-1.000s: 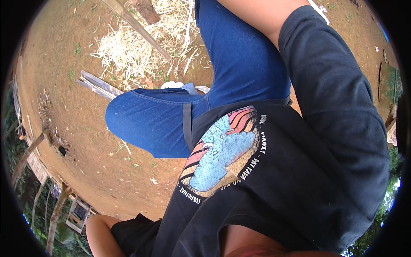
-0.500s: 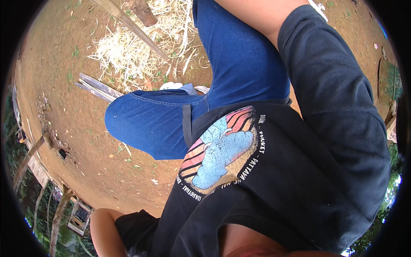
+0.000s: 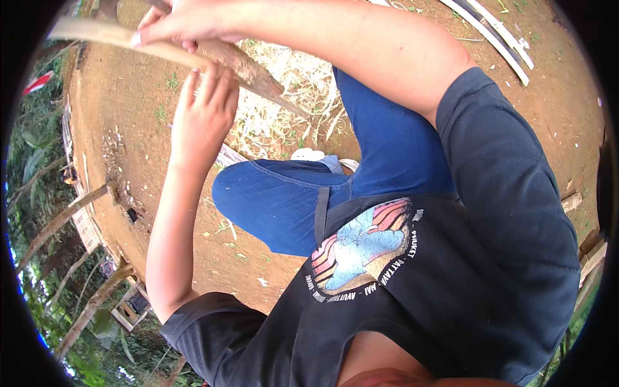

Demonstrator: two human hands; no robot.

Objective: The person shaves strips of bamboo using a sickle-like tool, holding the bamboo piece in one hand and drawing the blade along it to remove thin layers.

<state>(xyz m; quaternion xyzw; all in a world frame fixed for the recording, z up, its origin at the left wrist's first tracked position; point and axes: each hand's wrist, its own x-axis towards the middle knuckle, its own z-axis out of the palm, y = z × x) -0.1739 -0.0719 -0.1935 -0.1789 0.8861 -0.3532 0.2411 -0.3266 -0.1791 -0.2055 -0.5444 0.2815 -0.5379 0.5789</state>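
My right hand [image 3: 171,27] wraps round a long pale bamboo strip [image 3: 84,29], its thumb along the top. A dark end of something shows beside its knuckles, too cut off to name. Just below, my left hand [image 3: 207,103] has its fingertips on the same strip, with its thumb hidden. The strip slants down to the right and is smeared by motion at its left end. Close by it, a brown rough-barked piece of wood [image 3: 248,68] stands out over a heap of pale curly shavings [image 3: 284,106].
My bent legs in blue trousers [image 3: 271,206] take up the middle. Split slats [image 3: 493,39] lie on the brown earth at upper right. More slats [image 3: 229,155] lie beside my knee. Wooden posts [image 3: 61,226] and greenery stand at the far left.
Both hands have come into view, on the bamboo strip. My left arm has swung up from low at the left. The whole view has shifted, with my legs now lower and further right.
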